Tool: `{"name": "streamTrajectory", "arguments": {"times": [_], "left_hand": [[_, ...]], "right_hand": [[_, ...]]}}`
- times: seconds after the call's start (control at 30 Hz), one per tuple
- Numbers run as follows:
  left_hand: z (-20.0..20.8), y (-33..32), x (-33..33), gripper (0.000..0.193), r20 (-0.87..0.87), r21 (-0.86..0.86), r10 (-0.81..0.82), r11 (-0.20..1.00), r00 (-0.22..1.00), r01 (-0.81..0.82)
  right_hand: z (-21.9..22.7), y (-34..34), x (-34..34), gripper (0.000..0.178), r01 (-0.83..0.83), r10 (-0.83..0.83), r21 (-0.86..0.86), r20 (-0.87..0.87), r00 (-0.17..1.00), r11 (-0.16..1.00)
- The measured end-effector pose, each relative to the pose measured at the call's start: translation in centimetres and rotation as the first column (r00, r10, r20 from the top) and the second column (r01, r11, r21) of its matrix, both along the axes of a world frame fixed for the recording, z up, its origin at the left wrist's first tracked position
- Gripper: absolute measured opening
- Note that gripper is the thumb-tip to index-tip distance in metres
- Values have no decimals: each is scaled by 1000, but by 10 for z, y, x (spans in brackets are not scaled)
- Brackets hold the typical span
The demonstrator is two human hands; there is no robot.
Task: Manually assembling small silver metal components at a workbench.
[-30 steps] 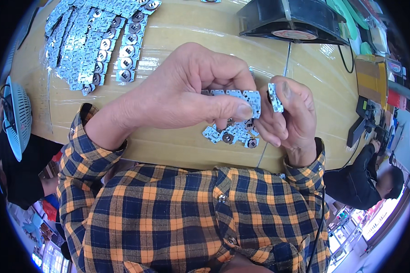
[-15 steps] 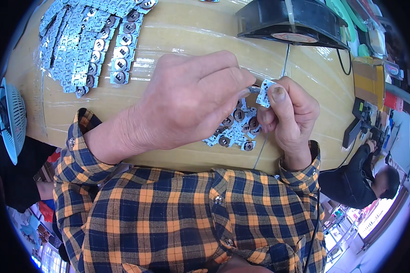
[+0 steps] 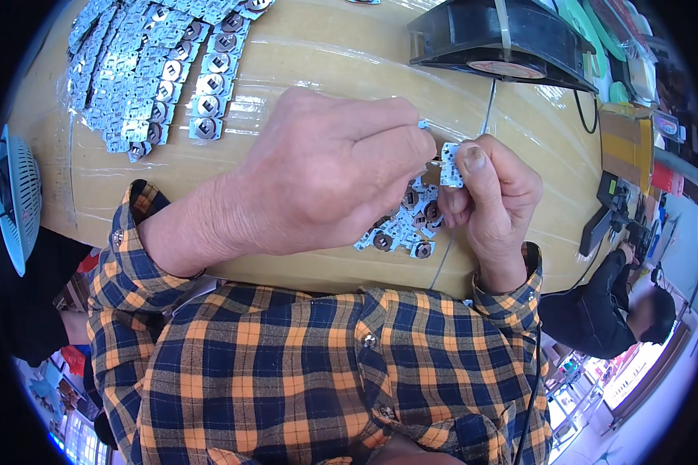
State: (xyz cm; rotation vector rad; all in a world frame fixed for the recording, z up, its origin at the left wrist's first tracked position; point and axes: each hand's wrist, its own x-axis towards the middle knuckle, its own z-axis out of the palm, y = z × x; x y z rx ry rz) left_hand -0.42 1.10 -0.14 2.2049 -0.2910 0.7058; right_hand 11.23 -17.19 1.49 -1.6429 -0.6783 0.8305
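Note:
My right hand [image 3: 498, 203] is closed, its thumb pressing on a small light-blue circuit board [image 3: 451, 166] that faces up. My left hand [image 3: 329, 172] is closed in a pinch, its fingertips close to the board's left edge. What it holds is mostly hidden; a thin metallic bit shows by the fingertips, and a small blue edge shows past the index finger. Below both hands lies a loose pile of similar boards [image 3: 399, 235], several with round coin-cell holders, partly covered by my left hand.
Overlapping rows of joined circuit boards [image 3: 128, 74] cover the far left of the film-covered table [image 3: 326, 46]. A black fan-like unit [image 3: 504, 43] stands at the far right, near a cardboard box [image 3: 627, 147]. A blue basket [image 3: 23, 201] is at left. Another person [image 3: 605, 310] sits at right.
The board in my right hand has turned more upright. My left fingertips have shifted slightly, and a small blue edge now shows beyond them. The pile looks much the same.

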Motion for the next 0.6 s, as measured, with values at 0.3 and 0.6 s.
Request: {"name": "streamTrajectory", "arguments": {"times": [0.3,0.6], "left_hand": [[4,-1,2,13,-74,-186,-58,982,996,43],[7,3,-2,12,-225,-362,-180,928,958,89]], "right_hand": [[-1,2,2,32,-226,165,76,468,868,971],[3,1,6,28,-177,143,63,362,921,982]]}}
